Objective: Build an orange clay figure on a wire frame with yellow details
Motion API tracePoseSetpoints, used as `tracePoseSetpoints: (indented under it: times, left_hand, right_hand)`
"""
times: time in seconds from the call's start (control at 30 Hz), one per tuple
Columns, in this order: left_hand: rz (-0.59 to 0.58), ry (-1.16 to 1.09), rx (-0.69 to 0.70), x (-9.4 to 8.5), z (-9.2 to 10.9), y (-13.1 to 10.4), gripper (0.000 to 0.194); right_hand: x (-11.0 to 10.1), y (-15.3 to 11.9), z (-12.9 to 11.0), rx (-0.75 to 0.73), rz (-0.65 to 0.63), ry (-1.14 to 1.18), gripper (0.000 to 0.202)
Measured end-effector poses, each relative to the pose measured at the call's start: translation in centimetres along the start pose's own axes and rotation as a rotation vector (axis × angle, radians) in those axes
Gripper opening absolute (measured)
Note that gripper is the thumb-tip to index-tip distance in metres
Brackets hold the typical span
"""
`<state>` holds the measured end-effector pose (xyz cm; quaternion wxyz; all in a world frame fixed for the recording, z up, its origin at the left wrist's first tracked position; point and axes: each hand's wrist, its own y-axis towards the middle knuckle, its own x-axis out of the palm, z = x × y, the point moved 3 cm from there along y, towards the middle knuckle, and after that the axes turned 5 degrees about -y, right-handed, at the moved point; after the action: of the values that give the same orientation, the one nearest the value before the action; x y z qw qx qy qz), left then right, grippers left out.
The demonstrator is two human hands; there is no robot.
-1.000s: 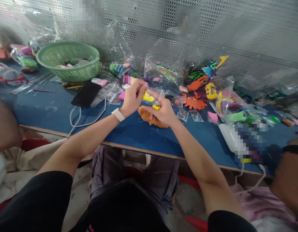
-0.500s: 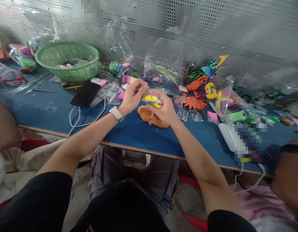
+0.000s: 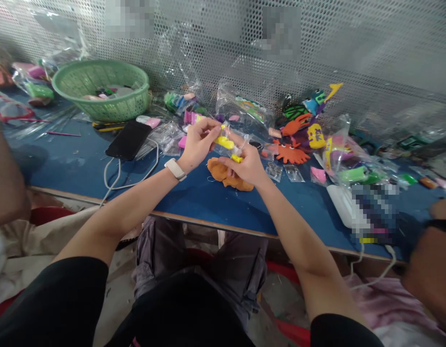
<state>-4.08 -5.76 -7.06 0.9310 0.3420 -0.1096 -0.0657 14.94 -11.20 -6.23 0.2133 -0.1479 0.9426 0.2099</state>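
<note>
Over the table, my left hand [image 3: 202, 140] pinches a strip of yellow modelling clay [image 3: 225, 142] between thumb and fingers. Opposite it, my right hand [image 3: 249, 161] is closed on a clear plastic packet [image 3: 240, 139]. More yellow clay shows by the right thumb. The strip lies against or inside the film; I cannot tell which. Just beneath my right hand, a flattened orange-brown clay piece [image 3: 230, 177] rests on the blue table [image 3: 208, 207], and the right fingers partly cover it.
A green basket [image 3: 103, 108] of small pieces stands at back left. Before it lies a black phone [image 3: 128, 140] on a white cable. An orange clay crab [image 3: 291, 153], a yellow clay figure [image 3: 316, 136] and clay packets are at right. People sit on both sides.
The yellow strip between my hands has tilted and shows more of its length. The packet film is stretched a little differently. Both hands have hardly moved.
</note>
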Motion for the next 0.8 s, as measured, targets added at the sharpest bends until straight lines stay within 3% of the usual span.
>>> tracePoseSetpoints:
  times: [0.2, 0.33, 0.5, 0.8]
  left_hand:
    - [-0.036, 0.042, 0.082, 0.27, 0.26, -0.08, 0.046]
    - [-0.045, 0.071, 0.112, 0.52, 0.38, -0.19, 0.050]
    - [-0.040, 0.073, 0.103, 0.53, 0.46, -0.31, 0.052]
    - [-0.032, 0.027, -0.041, 0.03, 0.16, 0.10, 0.064]
  right_hand:
    - [0.00, 0.00, 0.29, 0.030, 0.002, 0.029, 0.117]
    - [0.04, 0.01, 0.31, 0.015, -0.030, 0.013, 0.111]
    - [-0.11, 0.13, 0.17, 0.063, 0.004, 0.057, 0.114]
    - [-0.28, -0.18, 0.02, 0.036, -0.018, 0.032, 0.081]
